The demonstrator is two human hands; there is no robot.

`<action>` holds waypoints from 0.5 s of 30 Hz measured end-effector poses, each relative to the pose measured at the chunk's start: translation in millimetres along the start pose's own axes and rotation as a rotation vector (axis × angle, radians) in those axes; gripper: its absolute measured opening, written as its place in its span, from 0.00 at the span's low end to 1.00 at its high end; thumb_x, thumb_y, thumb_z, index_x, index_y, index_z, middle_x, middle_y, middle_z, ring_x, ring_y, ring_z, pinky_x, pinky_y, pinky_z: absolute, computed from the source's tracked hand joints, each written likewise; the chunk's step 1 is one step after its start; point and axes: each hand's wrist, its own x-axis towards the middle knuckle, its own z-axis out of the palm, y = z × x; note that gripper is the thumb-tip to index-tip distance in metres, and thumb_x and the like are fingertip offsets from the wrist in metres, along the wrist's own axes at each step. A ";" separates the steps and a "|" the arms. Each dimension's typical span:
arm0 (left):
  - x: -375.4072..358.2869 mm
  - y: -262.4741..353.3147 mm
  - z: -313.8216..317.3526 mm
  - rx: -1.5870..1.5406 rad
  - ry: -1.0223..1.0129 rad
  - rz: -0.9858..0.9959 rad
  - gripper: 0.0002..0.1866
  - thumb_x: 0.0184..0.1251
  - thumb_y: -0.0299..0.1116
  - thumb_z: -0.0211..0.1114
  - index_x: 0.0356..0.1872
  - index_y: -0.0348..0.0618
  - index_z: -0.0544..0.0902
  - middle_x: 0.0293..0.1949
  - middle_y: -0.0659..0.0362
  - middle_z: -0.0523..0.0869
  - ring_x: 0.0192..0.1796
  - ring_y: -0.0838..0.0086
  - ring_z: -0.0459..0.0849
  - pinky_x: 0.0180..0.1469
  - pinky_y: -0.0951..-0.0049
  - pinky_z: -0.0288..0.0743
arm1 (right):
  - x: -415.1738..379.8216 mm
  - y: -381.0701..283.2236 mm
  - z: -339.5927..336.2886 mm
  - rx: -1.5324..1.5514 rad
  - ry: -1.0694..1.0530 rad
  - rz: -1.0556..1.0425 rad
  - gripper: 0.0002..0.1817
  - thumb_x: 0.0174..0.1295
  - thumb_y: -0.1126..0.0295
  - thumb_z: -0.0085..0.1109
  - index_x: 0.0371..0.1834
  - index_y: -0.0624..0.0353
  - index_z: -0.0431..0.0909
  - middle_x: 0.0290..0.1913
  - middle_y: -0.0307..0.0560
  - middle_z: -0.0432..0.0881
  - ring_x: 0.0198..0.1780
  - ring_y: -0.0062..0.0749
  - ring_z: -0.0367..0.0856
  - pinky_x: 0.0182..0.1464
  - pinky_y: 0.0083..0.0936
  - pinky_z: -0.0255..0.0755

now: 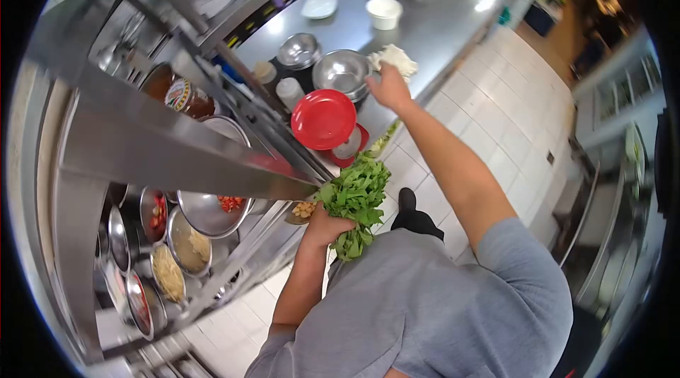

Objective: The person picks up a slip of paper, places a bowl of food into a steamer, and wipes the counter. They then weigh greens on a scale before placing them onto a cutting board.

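My left hand is closed round a bunch of leafy greens, held in front of my body beside the metal post. Reaching forward over the steel counter, my right hand grips a crumpled white cloth near the counter's edge. Its fingertips are partly hidden by the hand and cloth. Left of that hand stands a steel bowl. A red plate sits on what looks like a red kitchen scale, between my two hands.
The steel counter carries a white tub, a small white dish and more metal bowls. On the left, behind a steel post, are several bowls of cut food. Tiled floor lies to the right.
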 end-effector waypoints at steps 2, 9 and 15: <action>13.1 6.9 23.0 -0.025 0.115 0.053 0.48 0.44 0.19 0.75 0.77 0.35 0.75 0.67 0.57 0.84 0.67 0.68 0.83 0.72 0.62 0.77 | 61.0 4.4 16.5 -0.157 -0.097 -0.090 0.28 0.70 0.55 0.70 0.62 0.70 0.82 0.55 0.71 0.89 0.65 0.67 0.87 0.70 0.53 0.81; 18.2 27.3 76.5 -0.041 0.552 0.277 0.39 0.44 0.20 0.75 0.67 0.33 0.81 0.55 0.61 0.89 0.57 0.74 0.86 0.61 0.67 0.82 | 131.7 -21.5 4.9 -0.443 -0.394 -0.350 0.21 0.71 0.64 0.66 0.61 0.66 0.80 0.48 0.64 0.92 0.49 0.67 0.93 0.57 0.55 0.87; 38.6 70.9 95.2 0.086 0.670 0.325 0.34 0.50 0.20 0.76 0.65 0.34 0.82 0.52 0.61 0.91 0.54 0.74 0.88 0.60 0.67 0.83 | 125.3 -39.7 -30.7 -0.235 -0.277 -0.786 0.09 0.72 0.69 0.65 0.51 0.59 0.82 0.51 0.65 0.89 0.48 0.66 0.93 0.52 0.59 0.86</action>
